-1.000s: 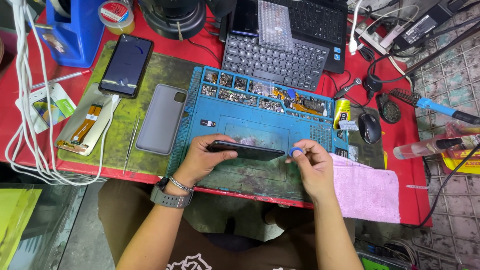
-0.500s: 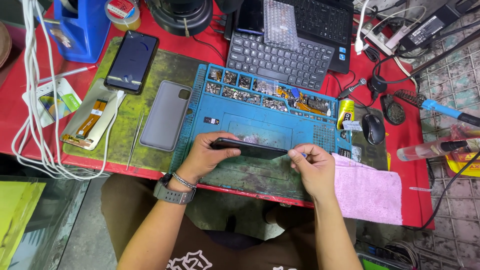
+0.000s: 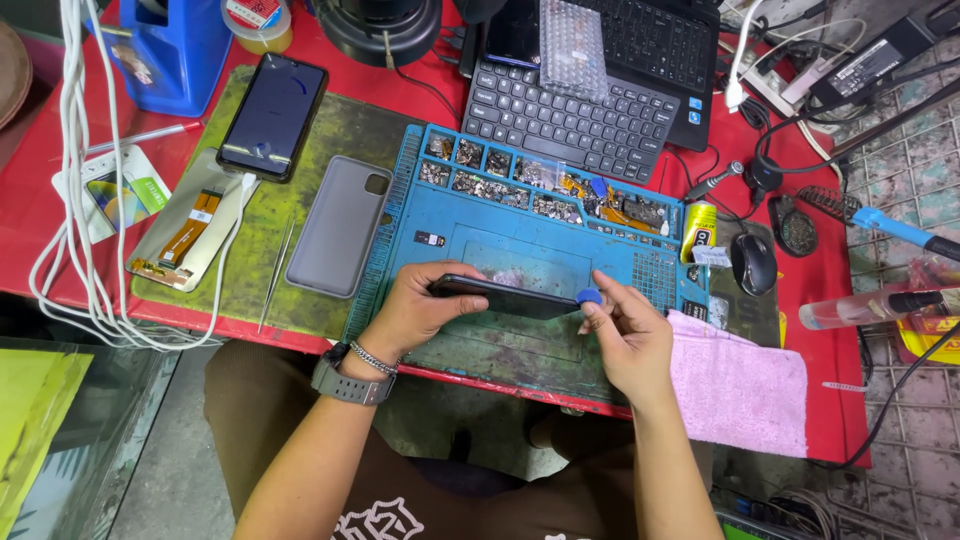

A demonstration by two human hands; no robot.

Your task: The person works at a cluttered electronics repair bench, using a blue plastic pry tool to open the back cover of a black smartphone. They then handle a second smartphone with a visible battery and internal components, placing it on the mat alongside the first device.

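Observation:
My left hand [image 3: 412,310] grips a black phone [image 3: 505,296] by its left end and holds it on edge over the blue work mat [image 3: 520,225]. My right hand [image 3: 630,335] pinches a small blue pick [image 3: 589,296] against the phone's right end. A watch and a chain bracelet sit on my left wrist. The mat's far compartments hold several small parts.
A grey phone case [image 3: 338,224], tweezers [image 3: 274,272], another black phone [image 3: 273,116] and a screen part [image 3: 190,232] lie on the green mat at left. White cables [image 3: 85,200] hang left. A keyboard [image 3: 572,108], mouse [image 3: 752,263] and pink cloth [image 3: 735,380] are nearby.
Both hands stay on the phone. My right hand with the blue pick has shifted slightly along the phone's right end. The view has drifted a little.

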